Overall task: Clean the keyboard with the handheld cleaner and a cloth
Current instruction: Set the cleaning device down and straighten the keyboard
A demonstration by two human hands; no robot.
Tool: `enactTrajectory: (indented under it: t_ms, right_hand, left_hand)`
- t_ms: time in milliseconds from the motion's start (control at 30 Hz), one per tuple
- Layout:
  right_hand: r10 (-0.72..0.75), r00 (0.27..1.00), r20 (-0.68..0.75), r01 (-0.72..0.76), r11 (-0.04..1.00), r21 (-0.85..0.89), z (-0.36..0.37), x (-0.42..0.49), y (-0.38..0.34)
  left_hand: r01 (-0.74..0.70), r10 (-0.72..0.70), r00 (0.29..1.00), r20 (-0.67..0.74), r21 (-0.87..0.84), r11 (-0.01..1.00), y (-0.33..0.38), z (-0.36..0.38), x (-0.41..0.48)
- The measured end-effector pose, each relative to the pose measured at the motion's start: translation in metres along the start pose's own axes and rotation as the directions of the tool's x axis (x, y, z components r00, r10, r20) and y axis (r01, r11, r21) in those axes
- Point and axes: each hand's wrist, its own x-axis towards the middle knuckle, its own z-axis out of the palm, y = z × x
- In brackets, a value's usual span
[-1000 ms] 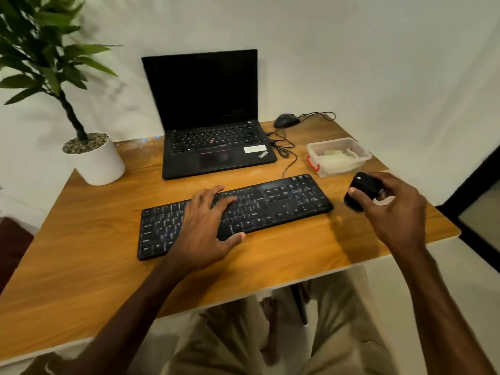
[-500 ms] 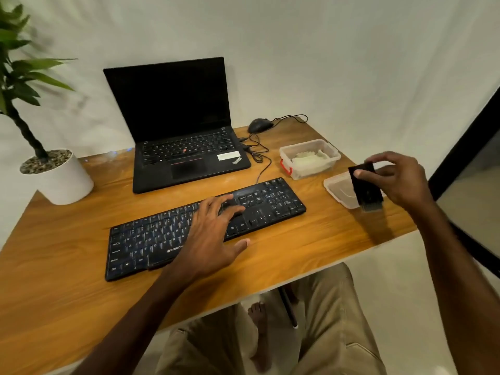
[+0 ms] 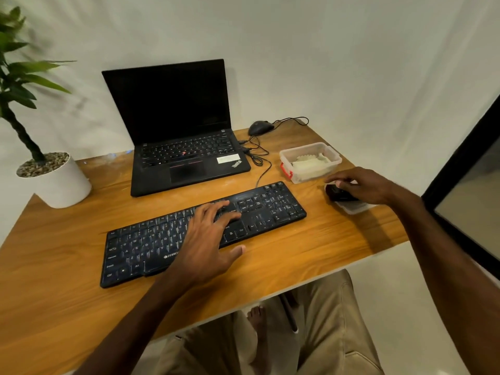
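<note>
The wooden surface [image 3: 311, 255] fills the lower left and the middle of the frame. A black keyboard [image 3: 151, 247] lies slantwise at its centre. Above it stands an open black laptop [image 3: 186, 158]. A white plant pot [image 3: 59, 182] stands at the left edge. To the right of the laptop lie a black mouse [image 3: 260, 127] with its cable [image 3: 263, 169], a clear plastic box [image 3: 311, 163] and, lower right of it, a clear lid [image 3: 354, 208].

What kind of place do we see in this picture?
Probably a desk workstation in a home or small office. A wooden desk carries an open laptop, a separate keyboard and a wired mouse, with a potted plant at one corner.
</note>
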Motion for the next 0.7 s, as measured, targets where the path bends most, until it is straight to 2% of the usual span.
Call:
enactTrajectory:
  t_ms: [133, 200, 300, 400, 500, 567, 700]
  right_hand:
    - [0.018, 0.964, -0.266, 0.013, 0.993, 0.115, 0.016, -0.026, -0.044]
    - [0.008, 0.940, -0.340, 0.043, 0.989, 0.142, 0.030, -0.040, -0.072]
    - [0.026, 0.948, -0.317, 0.048, 0.973, 0.225, 0.062, -0.053, -0.103]
    - [0.071, 0.968, -0.242, -0.027, 0.984, 0.178, 0.091, -0.051, -0.114]
    - [0.143, 0.965, -0.218, -0.092, 0.969, 0.227, 0.113, -0.046, -0.116]
    - [0.181, 0.958, -0.223, -0.109, 0.947, 0.302, 0.121, -0.043, -0.114]
    - [0.198, 0.951, -0.237, -0.108, 0.933, 0.344, 0.127, -0.039, -0.114]
  left_hand:
    - [0.032, -0.032, 0.999, -0.006, 0.006, 0.999, -0.003, 0.000, -0.006]
    - [0.063, -0.063, 0.998, -0.002, 0.020, 0.998, -0.007, -0.001, -0.011]
    - [0.126, -0.123, 0.991, -0.056, 0.053, 0.991, -0.021, -0.003, -0.024]
    - [0.251, -0.237, 0.960, -0.147, 0.081, 0.965, -0.040, -0.009, -0.043]
    - [0.468, -0.449, 0.877, -0.172, 0.088, 0.879, -0.066, -0.021, -0.066]
    - [0.587, -0.576, 0.806, -0.140, 0.050, 0.808, -0.082, -0.028, -0.079]
    - [0.691, -0.691, 0.716, -0.101, -0.047, 0.722, -0.097, -0.032, -0.098]
